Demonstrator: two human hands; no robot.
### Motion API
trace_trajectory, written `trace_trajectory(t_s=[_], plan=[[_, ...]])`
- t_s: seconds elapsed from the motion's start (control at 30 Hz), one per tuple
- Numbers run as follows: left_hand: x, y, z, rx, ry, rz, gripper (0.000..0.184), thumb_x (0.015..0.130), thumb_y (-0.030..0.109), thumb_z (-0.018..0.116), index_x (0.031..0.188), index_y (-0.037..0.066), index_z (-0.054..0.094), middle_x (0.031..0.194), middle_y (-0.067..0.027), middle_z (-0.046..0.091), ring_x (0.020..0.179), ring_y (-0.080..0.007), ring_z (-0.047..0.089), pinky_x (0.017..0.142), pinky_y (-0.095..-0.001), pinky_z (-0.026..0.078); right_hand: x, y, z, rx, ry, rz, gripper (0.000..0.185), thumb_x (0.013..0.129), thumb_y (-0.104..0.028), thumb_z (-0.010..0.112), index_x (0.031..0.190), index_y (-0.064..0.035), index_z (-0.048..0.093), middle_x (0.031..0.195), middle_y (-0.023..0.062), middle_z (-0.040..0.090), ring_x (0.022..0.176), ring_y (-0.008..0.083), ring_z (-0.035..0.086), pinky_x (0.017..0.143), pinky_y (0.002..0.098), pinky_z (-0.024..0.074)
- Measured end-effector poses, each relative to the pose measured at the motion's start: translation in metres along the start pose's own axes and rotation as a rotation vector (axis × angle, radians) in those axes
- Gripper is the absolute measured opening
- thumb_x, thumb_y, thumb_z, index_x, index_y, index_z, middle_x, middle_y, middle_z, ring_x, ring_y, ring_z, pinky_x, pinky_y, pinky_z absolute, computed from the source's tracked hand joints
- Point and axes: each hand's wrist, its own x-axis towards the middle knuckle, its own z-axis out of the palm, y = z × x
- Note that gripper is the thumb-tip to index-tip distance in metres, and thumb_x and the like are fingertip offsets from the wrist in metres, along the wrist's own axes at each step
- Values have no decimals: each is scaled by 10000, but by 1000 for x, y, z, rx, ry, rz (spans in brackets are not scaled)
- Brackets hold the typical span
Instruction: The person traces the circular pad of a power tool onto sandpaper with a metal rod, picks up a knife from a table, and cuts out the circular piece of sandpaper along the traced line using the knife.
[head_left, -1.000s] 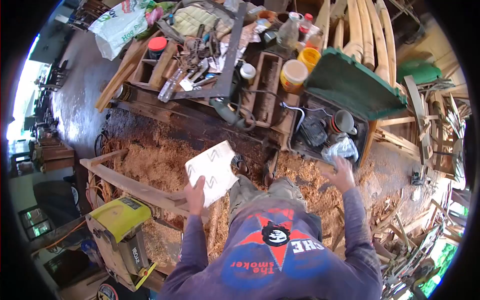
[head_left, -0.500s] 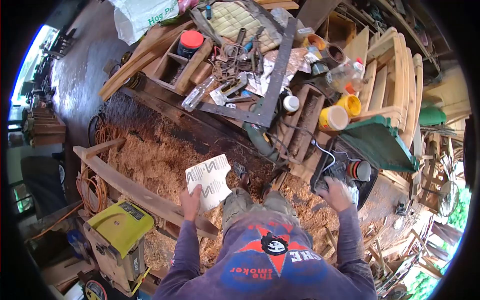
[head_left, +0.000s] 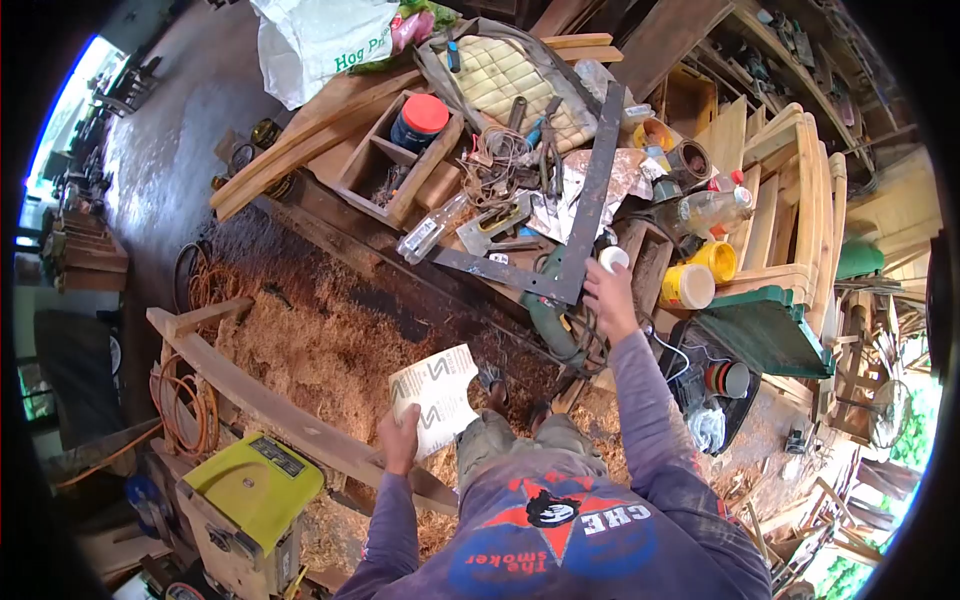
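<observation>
My left hand [head_left: 400, 440] grips the lower left edge of a cream sandpaper sheet [head_left: 436, 398], thumb on top. Its printed back faces up, and a curved piece is gone from its right side. My right hand [head_left: 612, 300] reaches over the bench edge, fingers extended beside a small container with a white lid [head_left: 614, 260]; whether they touch it I cannot tell. Just left of those fingers lies the corner of a dark metal framing square [head_left: 560, 284]. A green power tool [head_left: 548, 318] sits below that corner, partly hidden.
A cluttered bench holds a red-lidded jar [head_left: 427, 114], a clear bottle [head_left: 432, 232], yellow tubs [head_left: 688, 287] and curved wooden slats [head_left: 800, 200]. A black tray [head_left: 735, 415] holds a cup [head_left: 727, 379]. A yellow-topped machine [head_left: 255, 485] stands lower left; wood shavings [head_left: 300, 350] cover the floor.
My right hand has left the black tray and moved up and left to the white-lidded container. My left hand still holds the sandpaper. The whole view has shifted slightly.
</observation>
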Motion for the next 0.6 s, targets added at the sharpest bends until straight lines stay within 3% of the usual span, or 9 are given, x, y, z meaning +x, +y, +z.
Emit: trace_trajectory(t_s=[0.1, 0.13, 0.17, 0.27, 0.3, 0.43, 0.5, 0.53, 0.6], plan=[[13, -21, 1, 63, 26, 22, 387, 893, 292, 723, 986, -84, 715, 806, -158, 735, 716, -186, 687, 673, -358, 528, 8, 16, 4, -122, -196, 94, 752, 847, -301, 757, 1410, 8, 365, 1248, 166, 553, 1085, 266, 571, 843, 503, 496], [16, -19, 3, 82, 29, 27, 400, 885, 316, 735, 978, -73, 723, 792, -151, 729, 716, -185, 683, 670, -358, 525, 11, 27, 12, -136, -60, 41, 604, 827, -243, 764, 1300, 27, 502, 1098, 133, 628, 943, 247, 630, 817, 433, 526], [17, -19, 3, 87, 49, 27, 400, 885, 316, 735, 978, -73, 723, 792, -151, 729, 716, -185, 683, 670, -358, 525, 16, 34, 15, -133, -80, 43, 604, 827, -243, 764, 1300, 27, 502, 1098, 133, 628, 943, 247, 630, 817, 433, 526], [18, 8, 7, 53, -24, -2, 378, 896, 296, 730, 1006, -66, 723, 825, -128, 738, 726, -157, 672, 672, -346, 524, 16, 28, 19, 116, -207, -132, 202, 799, -111, 730, 954, 16, 704, 830, 92, 704, 717, 201, 659, 698, 283, 526], [16, 12, 5, 62, -31, -3, 378, 896, 296, 730, 1006, -66, 723, 825, -128, 738, 726, -157, 672, 672, -346, 524, 8, 15, 25, 122, -200, -125, 202, 799, -111, 730, 954, 16, 704, 830, 92, 704, 717, 201, 659, 698, 283, 526], [13, 38, 2, 39, -102, 21, 334, 924, 222, 693, 1030, -94, 701, 861, -99, 734, 762, -129, 652, 676, -319, 519, -32, -45, 56, -232, 3, -578, 223, 779, -143, 694, 905, 39, 724, 777, 95, 706, 726, 163, 655, 665, 300, 503], [17, 43, 7, 46, -159, 51, 324, 932, 202, 681, 1031, -107, 694, 868, -96, 731, 771, -125, 646, 679, -312, 517, -40, -61, 81, -83, -64, -504, 360, 792, -241, 701, 986, 62, 701, 841, 125, 715, 751, 191, 652, 714, 341, 513], [18, 44, 10, 21, -144, 72, 329, 934, 196, 677, 1041, -116, 687, 878, -98, 727, 779, -125, 641, 683, -311, 514, -35, -63, 94, -158, -67, -628, 365, 803, -262, 699, 984, 55, 702, 862, 147, 710, 781, 218, 661, 736, 357, 521], [18, 41, 9, -26, -163, 40, 331, 941, 177, 667, 1086, -120, 672, 919, -101, 721, 798, -127, 631, 704, -313, 512, -42, -72, 124, -123, -13, -602, 359, 808, -243, 698, 966, 79, 665, 820, 188, 684, 772, 244, 660, 734, 375, 523]])
